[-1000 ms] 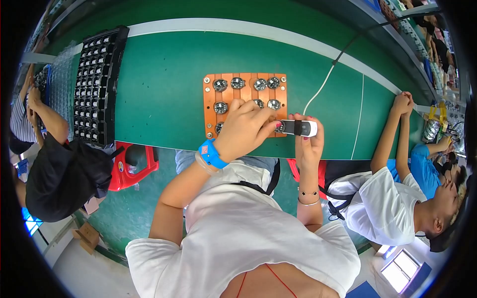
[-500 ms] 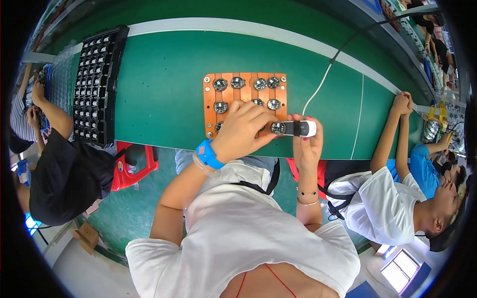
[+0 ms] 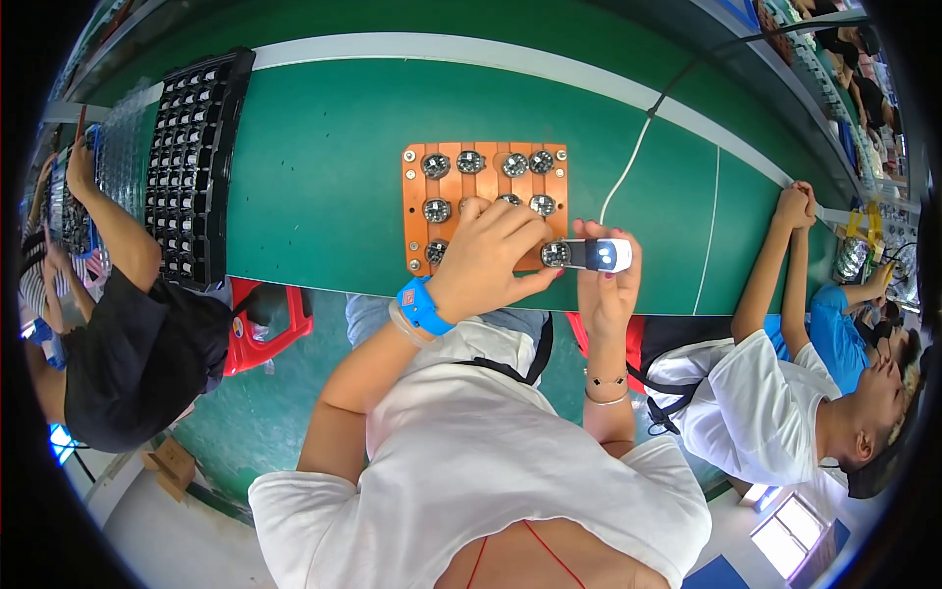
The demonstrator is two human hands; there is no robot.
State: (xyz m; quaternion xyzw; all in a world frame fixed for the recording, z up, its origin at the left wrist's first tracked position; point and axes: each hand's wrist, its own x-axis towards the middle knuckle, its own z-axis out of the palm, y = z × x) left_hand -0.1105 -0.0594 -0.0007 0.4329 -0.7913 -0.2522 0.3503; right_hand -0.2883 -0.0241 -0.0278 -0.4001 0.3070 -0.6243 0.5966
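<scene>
My right hand (image 3: 608,290) holds a small white-and-black handheld device (image 3: 613,255) sideways between thumb and fingers, with a bright spot glowing on its dark face. A white cable (image 3: 628,177) runs down to the fingers of that hand; its end is hidden there. At the device's left end is a round black part with a shiny faceted face (image 3: 555,254). The thumb and fingers of my left hand (image 3: 486,257) close in on this part from the left. Beneath my left hand lies an orange fixture board (image 3: 419,187) carrying several similar round parts (image 3: 436,166), some covered by the hand.
A black tray (image 3: 211,211) with rows of small white-and-black pieces stands at the left of the green table (image 3: 324,177). Co-workers sit on both sides; one at right rests clasped hands (image 3: 797,204) at the table edge. A red stool (image 3: 265,329) stands at left.
The device's dark face has lit up. Both my hands have shifted slightly right with the device and round part. At left, a co-worker's arm has moved.
</scene>
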